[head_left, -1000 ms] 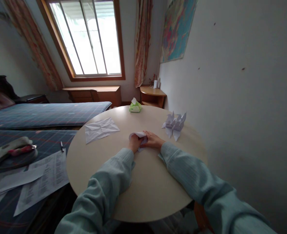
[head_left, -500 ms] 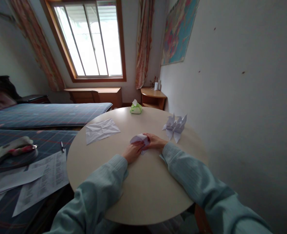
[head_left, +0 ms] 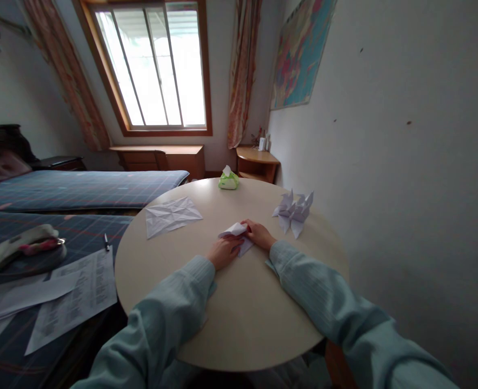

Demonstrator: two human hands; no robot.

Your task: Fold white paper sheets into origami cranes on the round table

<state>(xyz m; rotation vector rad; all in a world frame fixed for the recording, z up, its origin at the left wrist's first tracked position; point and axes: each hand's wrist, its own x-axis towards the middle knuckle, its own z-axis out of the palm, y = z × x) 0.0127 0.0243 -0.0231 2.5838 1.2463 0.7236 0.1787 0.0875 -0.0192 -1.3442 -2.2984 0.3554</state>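
Observation:
A partly folded sheet of white paper [head_left: 246, 246] lies on the round table [head_left: 247, 313] under both my hands. My left hand [head_left: 223, 252] rests across its near left side, fingers pressing it against the tabletop. At its right edge my right hand [head_left: 259, 234] pinches the paper between thumb and fingers. A flap of the sheet stands raised beyond my left fingers. To the right sits a folded paper figure [head_left: 293, 212] with several pointed petals. A creased, unfolded paper sheet [head_left: 174, 216] lies flat at the left.
A green tissue pack [head_left: 228, 179] stands at the table's far edge. Left of the table, a bed [head_left: 85, 189] with plaid covering holds printed papers [head_left: 80, 294], a pen [head_left: 106, 242] and a white bag-like object [head_left: 20, 251]. The wall [head_left: 405, 189] is close on the right.
The raised paper flap has tipped lower and looks narrower, with more of the sheet showing between my hands. My fingers have shifted slightly on it. The whole view has moved a little.

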